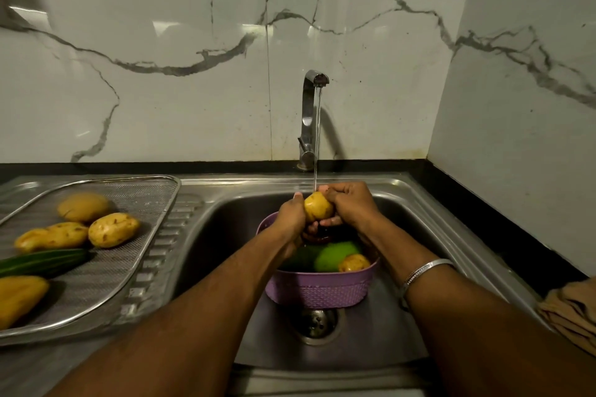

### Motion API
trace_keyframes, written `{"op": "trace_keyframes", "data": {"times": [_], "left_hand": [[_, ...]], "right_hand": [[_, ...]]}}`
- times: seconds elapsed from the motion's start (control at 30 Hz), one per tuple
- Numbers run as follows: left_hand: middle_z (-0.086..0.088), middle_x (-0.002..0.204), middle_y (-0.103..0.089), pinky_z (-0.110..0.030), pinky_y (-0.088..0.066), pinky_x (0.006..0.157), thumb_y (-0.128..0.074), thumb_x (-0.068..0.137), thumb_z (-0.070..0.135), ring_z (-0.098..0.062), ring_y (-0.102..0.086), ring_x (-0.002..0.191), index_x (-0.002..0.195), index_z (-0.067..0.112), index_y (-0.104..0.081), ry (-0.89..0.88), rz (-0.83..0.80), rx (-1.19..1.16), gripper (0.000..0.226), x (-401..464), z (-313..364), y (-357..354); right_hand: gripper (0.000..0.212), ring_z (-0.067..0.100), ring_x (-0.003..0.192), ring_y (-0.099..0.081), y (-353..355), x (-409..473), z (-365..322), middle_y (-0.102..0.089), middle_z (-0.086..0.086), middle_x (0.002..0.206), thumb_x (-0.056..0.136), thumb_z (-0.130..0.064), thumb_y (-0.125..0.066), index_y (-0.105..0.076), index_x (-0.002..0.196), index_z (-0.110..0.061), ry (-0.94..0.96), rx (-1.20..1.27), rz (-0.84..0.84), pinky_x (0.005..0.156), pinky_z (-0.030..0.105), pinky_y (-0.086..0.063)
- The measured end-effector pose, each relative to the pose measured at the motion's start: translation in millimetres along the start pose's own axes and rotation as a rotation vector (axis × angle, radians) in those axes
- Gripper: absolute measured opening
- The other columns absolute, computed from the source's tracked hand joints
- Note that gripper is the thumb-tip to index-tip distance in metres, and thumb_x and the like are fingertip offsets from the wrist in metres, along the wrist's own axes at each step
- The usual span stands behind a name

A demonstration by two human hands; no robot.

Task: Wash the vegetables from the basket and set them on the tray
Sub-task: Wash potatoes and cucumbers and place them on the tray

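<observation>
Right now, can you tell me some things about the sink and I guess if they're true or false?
1. Both hands hold a potato under running water. True: the left hand and right hand grip it beneath the tap.
2. The basket is green. False: it is purple, and sits in the sink.
3. The tray is to the right of the sink. False: it lies on the left.
4. A cucumber lies on the tray. True.
5. The basket has nothing in it. False: green vegetables and another small potato are inside.
</observation>
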State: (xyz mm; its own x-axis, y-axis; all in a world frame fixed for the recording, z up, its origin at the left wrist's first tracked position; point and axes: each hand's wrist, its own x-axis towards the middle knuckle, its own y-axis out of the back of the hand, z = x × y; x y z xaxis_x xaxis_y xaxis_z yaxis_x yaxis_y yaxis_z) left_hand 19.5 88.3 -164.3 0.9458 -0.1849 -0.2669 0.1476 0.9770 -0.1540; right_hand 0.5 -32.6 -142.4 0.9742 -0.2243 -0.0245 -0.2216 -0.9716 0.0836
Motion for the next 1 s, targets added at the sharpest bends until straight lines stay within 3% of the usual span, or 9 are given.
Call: {"op": "trace_keyframes", "data": {"times": [0.2, 0.37, 0.43, 0.53, 0.67, 0.73, 0.87, 0.93, 1.0], "left_hand": [[-0.008, 0.072, -0.052, -0.019, -0.039, 0.038, -0.022, 0.11, 0.043, -0.01, -0.046, 0.046, 0.132, 0.007, -0.051, -0.047, -0.034, 0.009, 0.051, 2.5, -4.3, -3.2], [-0.01, 0.067, -0.048, -0.016, -0.033, 0.034, -0.024, 0.11, 0.038, -0.011, -0.042, 0.04, 0.111, 0.006, -0.051, -0.026, -0.002, -0.005, 0.042, 5.9, -5.6, 0.2], [-0.009, 0.064, -0.047, -0.016, -0.031, 0.036, -0.025, 0.11, 0.037, -0.01, -0.041, 0.039, 0.102, 0.008, -0.05, -0.025, 0.01, -0.001, 0.039, 8.2, -5.8, 3.1], [-0.011, 0.065, -0.049, -0.02, -0.034, 0.041, -0.028, 0.107, 0.028, -0.016, -0.044, 0.046, 0.103, 0.005, -0.054, -0.064, 0.038, 0.062, 0.034, 14.0, -7.7, 5.1], [-0.019, 0.095, -0.06, -0.026, -0.043, 0.048, -0.031, 0.107, 0.022, -0.023, -0.056, 0.069, 0.119, 0.005, -0.057, -0.182, 0.076, 0.138, 0.033, 16.1, -9.7, 1.2], [-0.021, 0.098, -0.06, -0.025, -0.043, 0.048, -0.032, 0.107, 0.021, -0.023, -0.055, 0.07, 0.119, 0.005, -0.057, -0.219, 0.085, 0.147, 0.032, 15.0, -9.0, 1.2], [-0.017, 0.082, -0.057, -0.019, -0.036, 0.037, -0.033, 0.104, 0.019, -0.017, -0.05, 0.053, 0.113, 0.002, -0.061, -0.187, 0.111, 0.112, 0.034, 15.9, -7.1, 7.6], [-0.013, 0.062, -0.05, -0.018, -0.03, 0.039, -0.033, 0.1, 0.019, -0.015, -0.041, 0.039, 0.097, 0.002, -0.059, -0.089, 0.108, 0.053, 0.031, 15.1, -7.5, 10.8], [-0.011, 0.053, -0.043, -0.017, -0.025, 0.042, -0.029, 0.102, 0.022, -0.016, -0.033, 0.037, 0.086, 0.005, -0.053, -0.011, 0.101, -0.016, 0.033, 13.1, -6.8, 11.1]], "right_hand": [[0.024, 0.032, 0.095, -0.074, 1.2, -3.8, 3.5, -0.072, 0.013, 0.108, 0.086, -0.015, -0.081, -0.076, 0.109, -0.01, 0.009, -0.002, -0.05, 0.069, 0.039, -0.065], [0.013, 0.037, 0.095, -0.073, 0.4, -3.2, 0.4, -0.072, 0.019, 0.108, 0.097, -0.011, -0.067, -0.076, 0.106, -0.007, -0.046, 0.053, -0.03, 0.062, 0.04, -0.064], [0.015, 0.038, 0.094, -0.074, 0.4, -2.1, -0.3, -0.073, 0.022, 0.106, 0.099, -0.012, -0.064, -0.075, 0.108, -0.007, -0.076, 0.083, -0.043, 0.065, 0.043, -0.064], [0.015, 0.034, 0.091, -0.076, 0.2, -0.5, 0.9, -0.075, 0.021, 0.103, 0.096, -0.011, -0.067, -0.077, 0.107, -0.007, -0.087, 0.089, -0.049, 0.074, 0.049, -0.064], [0.011, 0.027, 0.084, -0.076, 3.1, -4.3, -1.7, -0.076, 0.011, 0.089, 0.087, -0.016, -0.08, -0.078, 0.096, -0.011, -0.054, 0.063, -0.043, 0.064, 0.038, -0.065], [0.01, 0.026, 0.083, -0.075, 4.0, -3.7, -4.2, -0.075, 0.009, 0.085, 0.086, -0.018, -0.081, -0.077, 0.092, -0.012, -0.035, 0.043, -0.044, 0.056, 0.032, -0.063], [0.005, 0.032, 0.082, -0.077, 1.5, 2.2, -6.1, -0.075, 0.019, 0.099, 0.092, -0.017, -0.074, -0.076, 0.091, -0.013, -0.092, 0.078, -0.045, 0.059, 0.04, -0.064], [0.008, 0.032, 0.081, -0.077, 1.1, 4.1, -3.2, -0.075, 0.02, 0.104, 0.094, -0.014, -0.071, -0.078, 0.096, -0.012, -0.101, 0.089, -0.061, 0.064, 0.044, -0.065], [0.012, 0.03, 0.082, -0.077, -0.2, 3.3, 0.1, -0.075, 0.019, 0.104, 0.096, -0.011, -0.068, -0.077, 0.104, -0.011, -0.096, 0.131, -0.094, 0.068, 0.041, -0.065]]}}
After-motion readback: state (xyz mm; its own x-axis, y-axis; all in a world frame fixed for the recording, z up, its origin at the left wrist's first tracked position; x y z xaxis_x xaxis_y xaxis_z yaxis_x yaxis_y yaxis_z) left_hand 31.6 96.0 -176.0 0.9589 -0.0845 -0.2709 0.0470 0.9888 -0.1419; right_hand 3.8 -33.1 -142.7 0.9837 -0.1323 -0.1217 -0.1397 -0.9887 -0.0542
